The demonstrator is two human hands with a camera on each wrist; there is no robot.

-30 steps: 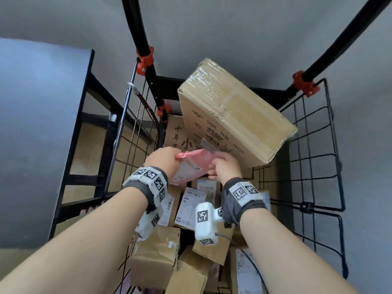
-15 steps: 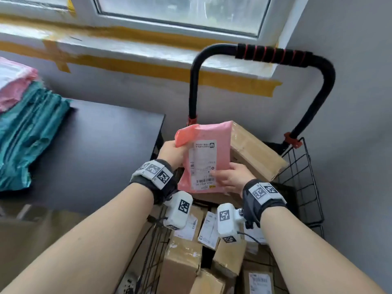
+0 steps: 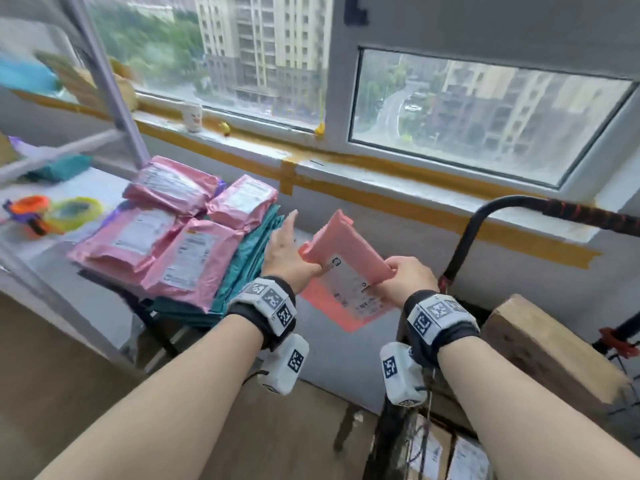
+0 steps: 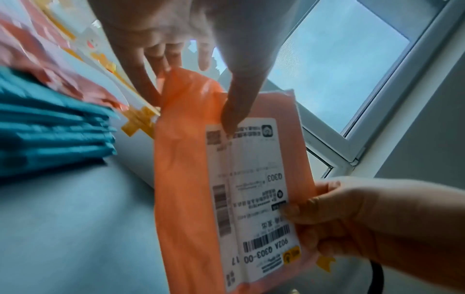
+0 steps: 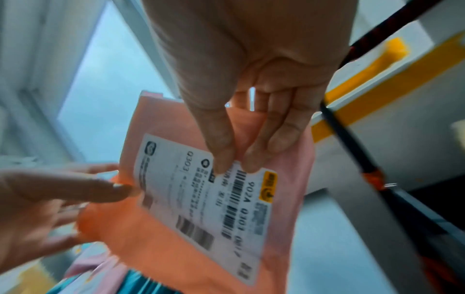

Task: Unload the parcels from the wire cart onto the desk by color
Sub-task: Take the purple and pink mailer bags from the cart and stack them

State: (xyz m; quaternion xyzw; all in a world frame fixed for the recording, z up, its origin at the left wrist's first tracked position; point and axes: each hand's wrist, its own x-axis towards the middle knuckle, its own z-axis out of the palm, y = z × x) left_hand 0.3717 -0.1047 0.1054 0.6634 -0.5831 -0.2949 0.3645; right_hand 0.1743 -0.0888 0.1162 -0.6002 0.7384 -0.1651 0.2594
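Several pink parcels [image 3: 162,233] are stacked on teal parcels [image 3: 242,268] at the left, on the desk [image 3: 52,258], with coloured rings [image 3: 52,211] lying farther left. Just right of that stack, the left hand [image 3: 287,252] is seen with fingers nearly straight and spread, its thumb pressed on the label side of a pink parcel [image 3: 346,268] held in the air between desk and cart. The parcel's right edge is pinched by the right hand [image 3: 403,278], thumb on the label and curled fingers behind it. At the far right, the wire cart [image 3: 616,348] is seen with a cardboard box [image 3: 540,344] resting on top and its black handle [image 3: 512,206] rising by the taped windowsill.
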